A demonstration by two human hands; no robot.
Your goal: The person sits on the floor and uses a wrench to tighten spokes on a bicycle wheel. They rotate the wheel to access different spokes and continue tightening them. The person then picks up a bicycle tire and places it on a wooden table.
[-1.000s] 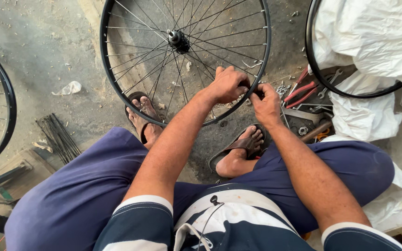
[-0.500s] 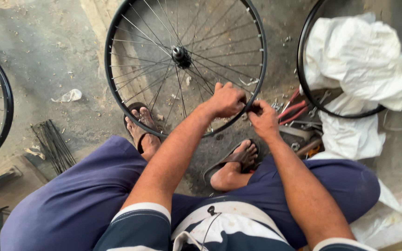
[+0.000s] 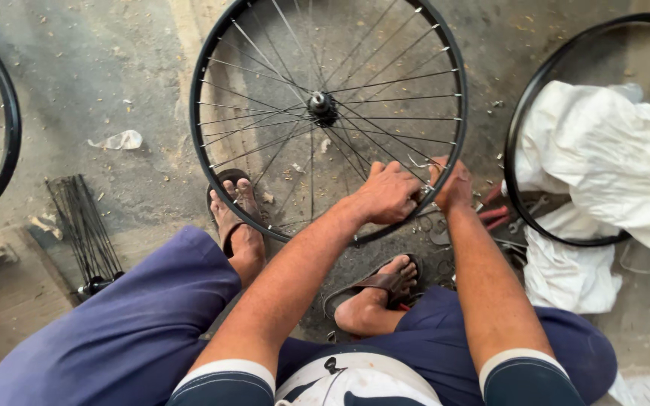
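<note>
Plainly, wheel: the spoked bicycle wheel (image 3: 325, 113) stood upright on the concrete floor (image 3: 99, 75), between the sandalled feet.
Left hand (image 3: 389, 193): grip curled over the lower rim.
Right hand (image 3: 453, 184): grip pinched something small at the rim; what, unclear.
Handling: likely light, stiff rim, bendable thin spokes; best held by the rim.

The bicycle wheel (image 3: 325, 113) stands in front of the seated person, a black rim laced with thin silver spokes that run to a dark hub (image 3: 322, 106) at its centre. No tyre is on it, the rim is bare. Its lower edge sits between the sandalled feet, and the gripped stretch lies at about four o'clock on the rim.
</note>
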